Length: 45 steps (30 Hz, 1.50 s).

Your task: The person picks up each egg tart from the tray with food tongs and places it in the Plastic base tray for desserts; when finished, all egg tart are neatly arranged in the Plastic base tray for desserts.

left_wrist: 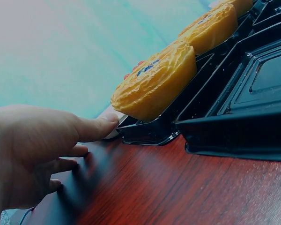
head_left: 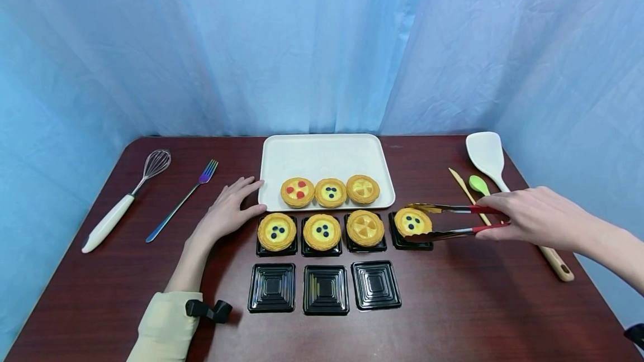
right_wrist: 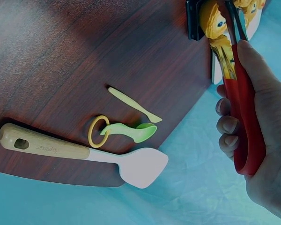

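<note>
Head view, left to right: a whisk point(head_left: 128, 197) and a fork point(head_left: 182, 200) are lying well outside the left hand point(head_left: 226, 214), whose fingers point(head_left: 245, 186) are resting flat and relaxed on the table point(head_left: 453, 306), holding nothing, tips touching the corner of the white tray point(head_left: 322, 155). If that hand is pushing, the tray could be sliding and its three tarts shifting. Just beyond its thumb, black cups are carrying tarts in a row, with three empty cups point(head_left: 324, 288) nearer the person. The right hand point(head_left: 535, 217) is curling round the red-handled tongs point(head_left: 455, 221), whose tips are straddling the blueberry tart point(head_left: 412, 222) sitting in the rightmost cup point(head_left: 410, 242). Squeezing too hard risks crushing the crust; too lightly, and the tart could be slipping; the light cup may be lifting along. Under the right wrist, a spatula point(head_left: 495, 169) and green spoon point(head_left: 479, 184) are lying where a sweep could be knocking them.
</note>
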Each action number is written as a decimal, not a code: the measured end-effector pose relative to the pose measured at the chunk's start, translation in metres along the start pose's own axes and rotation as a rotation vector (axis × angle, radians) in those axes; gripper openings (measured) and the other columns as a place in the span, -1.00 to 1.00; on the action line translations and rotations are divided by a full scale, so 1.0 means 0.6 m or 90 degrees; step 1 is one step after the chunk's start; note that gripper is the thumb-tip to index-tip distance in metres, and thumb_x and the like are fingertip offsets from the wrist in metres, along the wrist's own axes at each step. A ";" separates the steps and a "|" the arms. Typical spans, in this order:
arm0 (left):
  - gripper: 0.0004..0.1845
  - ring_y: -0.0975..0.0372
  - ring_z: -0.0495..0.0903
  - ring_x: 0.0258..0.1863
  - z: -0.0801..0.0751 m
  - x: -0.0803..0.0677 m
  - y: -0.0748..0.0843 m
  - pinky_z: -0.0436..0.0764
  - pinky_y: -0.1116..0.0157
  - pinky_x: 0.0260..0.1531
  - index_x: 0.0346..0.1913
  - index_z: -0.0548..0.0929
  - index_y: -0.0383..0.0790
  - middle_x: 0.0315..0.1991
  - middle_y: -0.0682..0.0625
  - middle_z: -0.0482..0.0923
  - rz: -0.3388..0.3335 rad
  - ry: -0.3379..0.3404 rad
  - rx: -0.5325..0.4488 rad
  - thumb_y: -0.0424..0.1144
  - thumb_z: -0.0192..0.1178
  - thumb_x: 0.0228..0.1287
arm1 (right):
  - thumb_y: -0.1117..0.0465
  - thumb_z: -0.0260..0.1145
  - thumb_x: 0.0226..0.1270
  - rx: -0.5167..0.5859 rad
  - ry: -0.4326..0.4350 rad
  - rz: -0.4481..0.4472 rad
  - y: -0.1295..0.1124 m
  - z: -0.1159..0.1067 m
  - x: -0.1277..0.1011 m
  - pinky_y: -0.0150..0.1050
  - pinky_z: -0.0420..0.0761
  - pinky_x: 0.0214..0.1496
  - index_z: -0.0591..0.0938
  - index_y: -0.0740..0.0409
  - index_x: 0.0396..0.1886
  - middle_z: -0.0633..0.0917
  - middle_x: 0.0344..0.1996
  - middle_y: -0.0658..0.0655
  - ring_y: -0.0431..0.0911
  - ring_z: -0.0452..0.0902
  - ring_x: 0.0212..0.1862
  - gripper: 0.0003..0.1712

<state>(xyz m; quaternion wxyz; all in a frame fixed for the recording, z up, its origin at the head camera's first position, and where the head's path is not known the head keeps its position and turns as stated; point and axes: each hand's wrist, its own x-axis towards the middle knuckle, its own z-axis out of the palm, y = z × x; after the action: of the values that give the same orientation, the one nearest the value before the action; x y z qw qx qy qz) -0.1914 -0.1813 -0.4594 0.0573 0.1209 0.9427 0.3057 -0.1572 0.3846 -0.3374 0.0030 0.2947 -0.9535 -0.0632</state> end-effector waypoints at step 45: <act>-0.30 -0.20 -0.01 0.66 0.000 0.000 0.007 -0.14 -0.27 0.63 0.56 0.35 -0.14 0.61 -0.31 0.14 0.009 0.000 0.001 -0.02 0.26 0.46 | -0.41 0.51 0.07 0.022 -0.007 0.044 0.007 -0.040 0.007 -0.41 0.29 -0.53 0.73 -0.17 -0.04 0.46 -0.59 -0.34 -0.45 0.21 -0.59 -0.40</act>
<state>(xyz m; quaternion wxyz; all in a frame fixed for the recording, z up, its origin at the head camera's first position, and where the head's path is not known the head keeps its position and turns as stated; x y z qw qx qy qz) -0.1906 -0.1781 -0.4572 0.0550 0.1276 0.9420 0.3055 -0.1623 0.3829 -0.3134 -0.0049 0.2609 -0.9641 -0.0484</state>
